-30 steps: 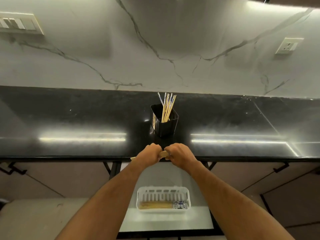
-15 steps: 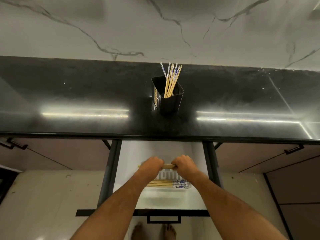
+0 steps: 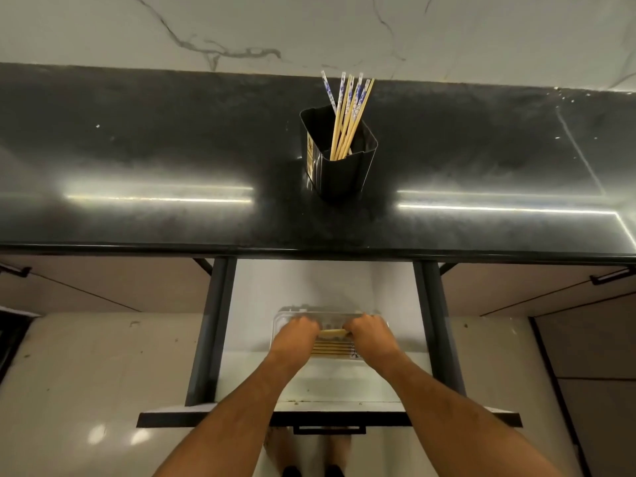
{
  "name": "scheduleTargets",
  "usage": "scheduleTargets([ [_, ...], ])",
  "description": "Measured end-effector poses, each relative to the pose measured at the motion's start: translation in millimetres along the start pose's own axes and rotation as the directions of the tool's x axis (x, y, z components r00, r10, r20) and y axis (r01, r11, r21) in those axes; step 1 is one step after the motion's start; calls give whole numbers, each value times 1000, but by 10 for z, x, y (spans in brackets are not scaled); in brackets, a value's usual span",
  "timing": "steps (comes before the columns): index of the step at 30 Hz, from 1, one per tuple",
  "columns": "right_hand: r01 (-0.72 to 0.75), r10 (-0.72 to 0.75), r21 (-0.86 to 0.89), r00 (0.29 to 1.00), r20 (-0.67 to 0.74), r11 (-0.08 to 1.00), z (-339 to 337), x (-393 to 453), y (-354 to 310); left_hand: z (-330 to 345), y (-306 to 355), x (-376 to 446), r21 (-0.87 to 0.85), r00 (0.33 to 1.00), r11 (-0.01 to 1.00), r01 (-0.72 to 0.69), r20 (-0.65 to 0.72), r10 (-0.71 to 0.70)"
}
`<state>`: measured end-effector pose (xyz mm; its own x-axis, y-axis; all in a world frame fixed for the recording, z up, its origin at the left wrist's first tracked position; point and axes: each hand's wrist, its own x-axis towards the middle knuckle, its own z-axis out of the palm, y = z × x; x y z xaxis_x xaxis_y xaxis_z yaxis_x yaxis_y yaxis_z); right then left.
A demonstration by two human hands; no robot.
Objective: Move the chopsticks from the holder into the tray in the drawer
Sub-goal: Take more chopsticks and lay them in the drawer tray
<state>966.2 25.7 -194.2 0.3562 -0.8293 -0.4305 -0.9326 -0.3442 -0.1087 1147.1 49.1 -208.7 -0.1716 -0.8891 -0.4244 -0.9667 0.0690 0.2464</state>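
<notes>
Since half a second ago both hands have come lower into the open drawer (image 3: 320, 290), and the bundle they carry now sits right over the white tray (image 3: 280, 316) instead of above its far edge; a second ago the same bundle was up at the front lip of the bench (image 3: 172, 160). The holder has not shifted.

The left hand (image 3: 296, 333) and the right hand (image 3: 370, 330) are both closed in a fist-like grip on one short bundle of chopsticks (image 3: 332, 333), which lies crosswise between them, only its middle showing between the knuckles. The bundle is over the tray's middle; whether it already touches the tray cannot be told. Just nearer the person than that bundle, more chopsticks in the tray (image 3: 332, 351) lie flat and parallel, crosswise as well, with a patterned end showing beside the right wrist. Most of the tray is hidden by the hands; its far rim and left corner show beyond the knuckles.

The black holder (image 3: 339, 166) stands upright on the bench, straight beyond the tray and well apart from it. The remaining chopsticks (image 3: 347, 118) stand in it, leaning toward its far right side, their blue-and-white patterned ends fanned above the rim.

The drawer's dark front panel and handle (image 3: 328, 430) lie on the near side of the tray, under the forearms.
</notes>
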Motion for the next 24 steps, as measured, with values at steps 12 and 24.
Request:
scheduleTargets([
  [12,-17,14,-29,996,-90,999,128,10,-19,182,-47,79,-11,998,1000,19,-59,-20],
  [24,36,-43,-74,995,-86,997,110,-41,12,208,-87,-23,-33,983,999,5,-185,-11],
])
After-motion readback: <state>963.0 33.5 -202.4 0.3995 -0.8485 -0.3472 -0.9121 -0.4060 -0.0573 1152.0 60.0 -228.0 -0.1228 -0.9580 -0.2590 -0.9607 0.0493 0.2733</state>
